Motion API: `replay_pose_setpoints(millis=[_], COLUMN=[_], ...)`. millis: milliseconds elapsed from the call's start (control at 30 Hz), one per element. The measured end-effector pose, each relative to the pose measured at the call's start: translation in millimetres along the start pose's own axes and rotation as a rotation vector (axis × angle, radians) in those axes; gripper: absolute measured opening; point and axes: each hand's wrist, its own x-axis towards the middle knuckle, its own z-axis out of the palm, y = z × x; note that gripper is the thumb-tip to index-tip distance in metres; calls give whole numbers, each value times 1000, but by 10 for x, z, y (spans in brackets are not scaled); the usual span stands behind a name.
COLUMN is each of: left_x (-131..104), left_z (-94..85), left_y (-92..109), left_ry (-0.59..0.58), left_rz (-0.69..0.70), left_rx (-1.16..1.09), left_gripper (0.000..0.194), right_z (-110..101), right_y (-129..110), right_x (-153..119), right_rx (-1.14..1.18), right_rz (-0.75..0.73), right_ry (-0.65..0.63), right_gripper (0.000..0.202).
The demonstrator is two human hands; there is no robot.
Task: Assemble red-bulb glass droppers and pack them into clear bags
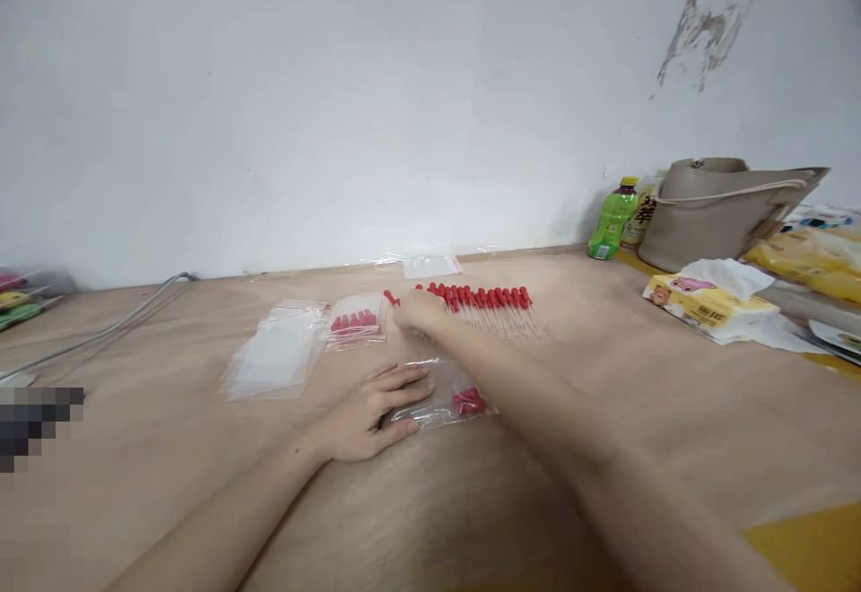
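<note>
My left hand (378,408) lies with fingers stretched out on the left part of a clear plastic bag (440,386). Inside the bag's right end are several small red pieces (469,401). Farther back, my right hand (421,314) is closed at the left end of a row of red-headed thin sticks (498,298). One red head (390,298) pokes out past its fingers on the left; the rest of that stick is hidden by the hand. Beside it lies a stack of filled clear bags (354,323) showing red heads.
Flat clear bags (275,354) are fanned out on the left, and another bag (432,266) lies by the wall. A grey cable (152,300) runs at far left. To the right are a tissue pack (709,305), a green bottle (613,220) and a beige handbag (713,211).
</note>
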Motion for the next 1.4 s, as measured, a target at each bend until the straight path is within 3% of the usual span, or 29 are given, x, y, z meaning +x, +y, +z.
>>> replay_pose_setpoints(millis=[100, 200, 233, 367, 467, 567, 733, 900, 1033, 1167, 1400], left_x=[0, 9, 15, 46, 66, 77, 85, 79, 83, 113, 175], left_z=[14, 33, 39, 53, 60, 64, 62, 56, 52, 50, 54], left_y=[-13, -23, -23, -17, -14, -15, -11, 15, 28, 38, 66], left_ry=[-2, -3, -3, -2, -12, -19, -21, 13, 6, 1, -12], left_rz=[-6, -16, -17, -15, -18, -21, -10, -20, -17, -1, 15], left_rx=[16, 28, 31, 45, 55, 71, 93, 81, 90, 91, 92], left_gripper=[45, 45, 45, 45, 45, 45, 45, 55, 55, 55, 56], right_z=[-452, -902, -1021, -1272, -1266, -1172, -1039, -1106, -1226, -1284, -1233], right_y=[73, 327, 439, 815, 888, 856, 892, 1007, 1045, 1031, 979], right_x=[-242, -617, -753, -1212, -1382, -1409, -1350, -1358, -1398, -1396, -1359], right_rx=[-101, -108, -40, 314, 453, 503, 582, 616, 290, -153, -332], right_rz=[-7, -54, -91, -21, 21, 11, -52, 28, -8, -245, -447], right_ry=[-8, -19, 1, 1, 79, 146, 217, 192, 5, -94, -239], right_gripper=[26, 11, 14, 68, 89, 92, 69, 38, 28, 19, 23])
